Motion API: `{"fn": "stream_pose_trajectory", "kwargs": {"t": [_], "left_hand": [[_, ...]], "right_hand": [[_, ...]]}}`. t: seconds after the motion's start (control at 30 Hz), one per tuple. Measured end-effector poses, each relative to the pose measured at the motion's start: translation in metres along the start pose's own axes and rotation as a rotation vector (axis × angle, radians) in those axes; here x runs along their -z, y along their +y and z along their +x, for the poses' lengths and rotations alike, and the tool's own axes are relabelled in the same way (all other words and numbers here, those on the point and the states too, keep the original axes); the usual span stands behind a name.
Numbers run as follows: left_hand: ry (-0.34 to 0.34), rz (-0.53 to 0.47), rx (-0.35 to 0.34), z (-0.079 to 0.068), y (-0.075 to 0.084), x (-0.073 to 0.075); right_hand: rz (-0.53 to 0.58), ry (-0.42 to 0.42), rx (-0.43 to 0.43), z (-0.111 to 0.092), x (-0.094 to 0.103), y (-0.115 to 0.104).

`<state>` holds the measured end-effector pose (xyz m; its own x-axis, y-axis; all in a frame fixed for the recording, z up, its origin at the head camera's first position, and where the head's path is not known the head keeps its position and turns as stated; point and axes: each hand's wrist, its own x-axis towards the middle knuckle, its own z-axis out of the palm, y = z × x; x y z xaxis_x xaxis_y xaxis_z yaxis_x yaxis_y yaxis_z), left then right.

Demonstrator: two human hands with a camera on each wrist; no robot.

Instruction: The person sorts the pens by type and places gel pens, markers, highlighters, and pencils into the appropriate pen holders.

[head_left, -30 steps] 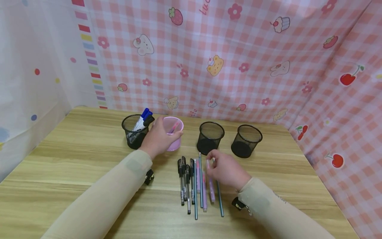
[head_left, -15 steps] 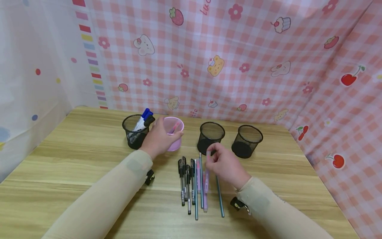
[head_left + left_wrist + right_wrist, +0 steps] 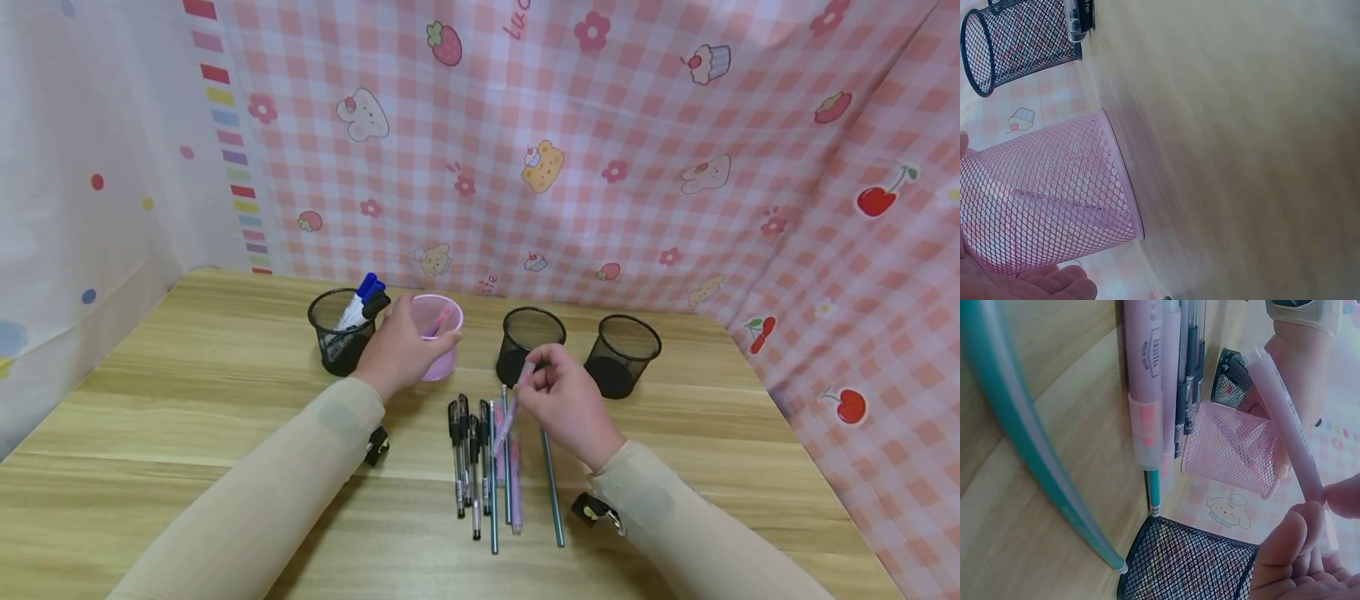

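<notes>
My left hand (image 3: 401,346) holds a pink mesh pen cup (image 3: 444,367) near its rim. Through the mesh in the left wrist view, a pen-like thing (image 3: 1063,206) shows inside. My right hand (image 3: 566,404) pinches a lilac highlighter (image 3: 506,427) by one end, raised and tilted above the pens; in the right wrist view, thumb and fingertips meet on this highlighter (image 3: 1285,412). Beneath it on the table lie further lilac highlighters (image 3: 516,500), several black-capped gel pens (image 3: 475,475) and teal pencils (image 3: 552,492).
Left of the pink cup stands a black mesh cup (image 3: 324,337) with blue and black markers (image 3: 360,304). Two more black mesh cups, one nearer the middle (image 3: 517,337) and one farther right (image 3: 628,354), stand behind my right hand. A checked cloth (image 3: 480,167) hangs behind the wooden table (image 3: 225,400).
My right hand has lifted the lilac highlighter off the table and shifted it left and up, swinging its lower end leftward. My left hand stays on the pink cup.
</notes>
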<state>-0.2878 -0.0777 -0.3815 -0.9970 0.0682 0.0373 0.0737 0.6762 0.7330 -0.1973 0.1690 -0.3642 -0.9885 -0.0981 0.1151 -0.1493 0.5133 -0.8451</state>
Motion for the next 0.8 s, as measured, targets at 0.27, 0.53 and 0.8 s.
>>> {"fn": "stream_pose_trajectory", "kwargs": {"t": [0.27, 0.53, 0.8], "left_hand": [[-0.006, -0.003, 0.005, -0.002, 0.001, 0.001], [-0.011, -0.017, 0.009, -0.003, 0.002, 0.001], [-0.003, -0.019, 0.004, -0.002, 0.001, 0.001]], "right_hand": [[0.084, 0.058, 0.013, 0.003, -0.005, -0.004], [0.175, 0.145, 0.025, 0.007, -0.008, -0.004], [0.298, 0.205, 0.023, 0.012, -0.012, -0.007]]}}
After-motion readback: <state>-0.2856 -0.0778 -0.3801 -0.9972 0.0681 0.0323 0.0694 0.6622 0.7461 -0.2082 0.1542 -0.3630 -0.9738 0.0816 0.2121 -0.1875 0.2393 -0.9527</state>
